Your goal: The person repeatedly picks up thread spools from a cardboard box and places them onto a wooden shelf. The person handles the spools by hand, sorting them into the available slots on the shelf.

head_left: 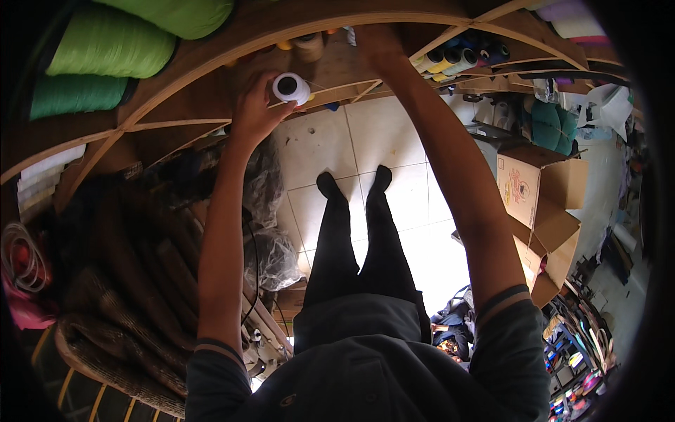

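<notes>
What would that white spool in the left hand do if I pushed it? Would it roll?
The white spool would likely roll on its side, because its end looks round. It is probably light, since the left hand holds it alone. Its outside looks smooth, so it might be slippery.

Glare bleaches white square floor tiles [437, 259] while brown wooden shelving [330, 20] sits in shadow, its edges bowed by fisheye distortion.
</notes>
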